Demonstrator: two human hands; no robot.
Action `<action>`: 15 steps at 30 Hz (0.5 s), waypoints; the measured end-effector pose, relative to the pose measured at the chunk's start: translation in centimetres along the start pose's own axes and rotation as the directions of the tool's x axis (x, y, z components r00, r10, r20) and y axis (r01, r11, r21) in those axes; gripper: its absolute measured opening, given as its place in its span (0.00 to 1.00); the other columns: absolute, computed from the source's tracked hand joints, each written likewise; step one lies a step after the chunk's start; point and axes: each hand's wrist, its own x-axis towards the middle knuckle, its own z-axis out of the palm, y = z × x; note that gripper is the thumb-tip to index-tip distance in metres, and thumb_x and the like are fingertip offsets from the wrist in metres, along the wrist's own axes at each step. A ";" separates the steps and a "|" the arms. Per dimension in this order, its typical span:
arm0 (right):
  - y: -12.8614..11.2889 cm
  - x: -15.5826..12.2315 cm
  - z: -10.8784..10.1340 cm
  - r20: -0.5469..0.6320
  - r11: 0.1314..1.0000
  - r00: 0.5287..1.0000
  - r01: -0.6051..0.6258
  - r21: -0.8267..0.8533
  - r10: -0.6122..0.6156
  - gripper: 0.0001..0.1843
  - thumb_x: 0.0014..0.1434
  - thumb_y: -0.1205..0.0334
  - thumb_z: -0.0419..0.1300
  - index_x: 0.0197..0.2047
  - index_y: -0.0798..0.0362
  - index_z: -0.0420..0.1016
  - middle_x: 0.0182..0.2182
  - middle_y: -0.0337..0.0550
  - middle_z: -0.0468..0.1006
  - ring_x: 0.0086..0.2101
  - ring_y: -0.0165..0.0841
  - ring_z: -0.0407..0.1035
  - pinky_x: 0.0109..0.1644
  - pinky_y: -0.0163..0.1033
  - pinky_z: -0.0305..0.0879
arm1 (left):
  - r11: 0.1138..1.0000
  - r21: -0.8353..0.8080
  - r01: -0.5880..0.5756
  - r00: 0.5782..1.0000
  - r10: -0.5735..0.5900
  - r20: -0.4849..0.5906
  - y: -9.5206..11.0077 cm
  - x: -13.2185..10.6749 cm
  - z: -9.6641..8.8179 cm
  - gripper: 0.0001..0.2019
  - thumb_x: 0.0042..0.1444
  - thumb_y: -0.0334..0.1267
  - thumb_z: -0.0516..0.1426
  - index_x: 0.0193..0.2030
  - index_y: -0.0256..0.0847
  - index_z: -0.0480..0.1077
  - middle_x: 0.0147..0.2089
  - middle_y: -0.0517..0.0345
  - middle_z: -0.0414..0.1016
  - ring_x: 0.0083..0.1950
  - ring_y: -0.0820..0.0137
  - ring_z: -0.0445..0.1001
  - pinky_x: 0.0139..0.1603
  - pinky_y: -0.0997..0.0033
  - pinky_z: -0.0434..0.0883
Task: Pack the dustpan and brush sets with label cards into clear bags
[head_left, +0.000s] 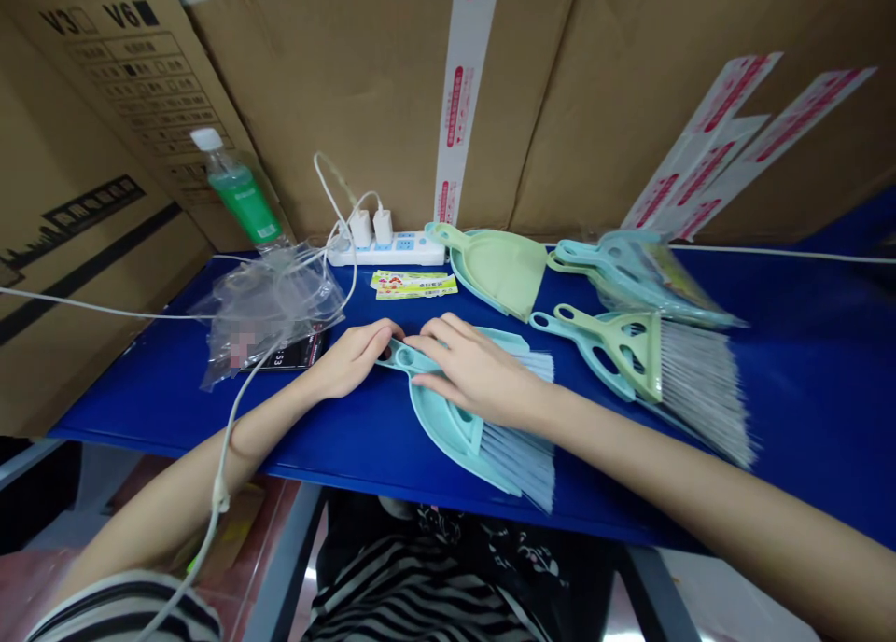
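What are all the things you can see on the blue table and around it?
table: one, blue, across the view
cardboard boxes: several, brown, behind the table
bottle: one, green with white cap, back left
power strip: one, white, back middle
chargers: two, white, plugged into the strip
plastic bags: a pile, clear, left
phone: one, dark, under the bags
paper labels: a few, yellow-green, before the strip
green dustpan: one, back middle
bagged set: one, light blue, back right
green brush: one, right, on a blue dustpan
brush-and-dustpan set: one, light blue, front middle
left hand: at the set's handle tip
right hand: lying on the set
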 end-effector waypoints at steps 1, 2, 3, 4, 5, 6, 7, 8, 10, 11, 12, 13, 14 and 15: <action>0.4 -0.7 -0.2 0.003 1.000 1.000 0.012 -0.013 -0.012 0.23 0.62 0.54 0.55 0.55 0.62 0.68 0.45 0.56 0.73 0.47 0.45 0.66 0.49 0.52 0.68 | 1.000 -0.012 0.011 1.000 -0.011 0.000 -0.1 0.0 0.0 0.20 0.64 0.46 0.39 0.41 0.38 0.67 0.20 0.68 0.57 0.23 0.73 0.61 0.29 0.73 0.62; 0.8 -1.6 -0.4 0.012 1.000 1.000 0.012 -0.023 -0.012 0.26 0.63 0.52 0.54 0.57 0.62 0.66 0.47 0.58 0.72 0.50 0.47 0.65 0.51 0.54 0.67 | 0.999 -0.024 0.024 1.000 -0.024 0.001 -0.2 0.0 -0.1 0.21 0.64 0.46 0.39 0.41 0.38 0.68 0.20 0.68 0.56 0.22 0.73 0.60 0.28 0.73 0.61; 1.3 -2.5 -0.4 0.025 0.999 1.000 -0.002 -0.033 0.002 0.28 0.63 0.50 0.53 0.59 0.63 0.65 0.51 0.60 0.71 0.53 0.49 0.63 0.53 0.56 0.65 | 0.999 -0.038 0.035 0.999 -0.034 0.007 -0.2 0.1 -0.1 0.21 0.64 0.47 0.39 0.41 0.38 0.68 0.19 0.68 0.55 0.22 0.73 0.60 0.28 0.73 0.61; 1.7 -3.4 -0.4 0.037 0.999 0.999 -0.020 -0.046 0.022 0.31 0.63 0.48 0.51 0.60 0.63 0.63 0.54 0.62 0.68 0.56 0.51 0.59 0.55 0.59 0.62 | 0.998 -0.054 0.044 0.999 -0.043 0.016 -0.3 0.1 -0.1 0.22 0.64 0.48 0.39 0.42 0.38 0.68 0.19 0.68 0.55 0.22 0.73 0.60 0.27 0.73 0.61; 2.1 -4.2 -0.3 0.053 0.998 0.998 -0.043 -0.053 0.046 0.32 0.63 0.46 0.50 0.62 0.61 0.62 0.58 0.62 0.65 0.60 0.53 0.54 0.57 0.61 0.59 | 0.996 -0.072 0.052 0.998 -0.051 0.027 -0.3 0.2 -0.1 0.22 0.63 0.48 0.39 0.42 0.38 0.69 0.19 0.68 0.55 0.21 0.73 0.59 0.27 0.73 0.60; 2.5 -4.9 -0.1 0.065 0.997 0.995 -0.067 -0.049 0.070 0.34 0.63 0.44 0.48 0.63 0.59 0.59 0.62 0.61 0.61 0.62 0.53 0.50 0.59 0.62 0.57 | 0.994 -0.092 0.062 0.998 -0.059 0.038 -0.3 0.2 0.0 0.22 0.63 0.49 0.39 0.42 0.38 0.69 0.19 0.68 0.55 0.21 0.73 0.58 0.26 0.73 0.59; 2.8 -5.4 0.2 0.077 0.996 0.993 -0.087 -0.038 0.089 0.35 0.63 0.43 0.46 0.65 0.57 0.57 0.64 0.59 0.57 0.64 0.52 0.45 0.61 0.63 0.54 | 0.991 -0.117 0.072 0.997 -0.066 0.050 -0.3 0.3 0.0 0.22 0.63 0.49 0.39 0.43 0.37 0.69 0.19 0.68 0.55 0.21 0.74 0.57 0.25 0.74 0.59; 3.0 -5.8 0.5 0.087 0.995 0.991 -0.101 -0.021 0.103 0.35 0.64 0.42 0.45 0.67 0.55 0.54 0.66 0.57 0.54 0.65 0.51 0.42 0.62 0.63 0.52 | 0.986 -0.147 0.080 0.996 -0.072 0.062 -0.2 0.3 0.0 0.22 0.63 0.49 0.40 0.43 0.37 0.69 0.19 0.68 0.54 0.20 0.74 0.56 0.24 0.74 0.58; 3.2 -6.1 1.0 0.106 0.993 0.988 -0.113 0.013 0.111 0.36 0.64 0.40 0.43 0.68 0.52 0.51 0.67 0.54 0.50 0.66 0.49 0.37 0.64 0.62 0.48 | 0.972 -0.216 0.093 0.993 -0.074 0.092 0.0 0.3 0.0 0.21 0.63 0.49 0.41 0.43 0.37 0.68 0.19 0.69 0.53 0.20 0.75 0.55 0.22 0.75 0.56; 3.3 -6.1 1.3 0.114 0.993 0.987 -0.113 0.025 0.110 0.36 0.64 0.40 0.43 0.68 0.52 0.50 0.68 0.54 0.48 0.66 0.48 0.36 0.65 0.62 0.46 | 0.964 -0.248 0.094 0.992 -0.069 0.108 0.0 0.3 0.0 0.20 0.63 0.49 0.42 0.43 0.37 0.68 0.19 0.69 0.53 0.19 0.76 0.54 0.21 0.76 0.55; 3.2 -5.9 1.5 0.122 0.993 0.987 -0.111 0.033 0.106 0.36 0.64 0.40 0.43 0.69 0.52 0.50 0.68 0.54 0.46 0.66 0.48 0.34 0.65 0.62 0.44 | 0.956 -0.277 0.093 0.990 -0.060 0.124 0.1 0.3 0.1 0.20 0.63 0.49 0.42 0.43 0.37 0.68 0.20 0.69 0.53 0.19 0.77 0.53 0.20 0.77 0.54; 3.1 -5.7 1.6 0.126 0.993 0.987 -0.109 0.040 0.103 0.36 0.64 0.41 0.43 0.69 0.52 0.49 0.68 0.54 0.45 0.66 0.47 0.33 0.66 0.61 0.42 | 0.950 -0.299 0.089 0.989 -0.049 0.138 0.1 0.3 0.1 0.19 0.63 0.49 0.43 0.43 0.37 0.67 0.20 0.69 0.54 0.19 0.77 0.53 0.19 0.77 0.53; 3.0 -5.5 1.7 0.125 0.993 0.987 -0.106 0.046 0.100 0.36 0.64 0.41 0.43 0.69 0.52 0.49 0.69 0.54 0.44 0.66 0.47 0.32 0.66 0.62 0.41 | 0.945 -0.315 0.086 0.988 -0.040 0.149 0.2 0.2 0.1 0.19 0.63 0.49 0.43 0.43 0.37 0.67 0.20 0.69 0.54 0.18 0.78 0.53 0.18 0.78 0.52; 2.9 -5.4 1.7 0.119 0.993 0.988 -0.104 0.053 0.097 0.36 0.64 0.41 0.43 0.69 0.51 0.48 0.69 0.54 0.43 0.66 0.47 0.32 0.66 0.62 0.40 | 0.942 -0.325 0.082 0.987 -0.031 0.158 0.2 0.2 0.1 0.19 0.63 0.49 0.44 0.43 0.37 0.67 0.20 0.69 0.54 0.18 0.78 0.53 0.17 0.78 0.52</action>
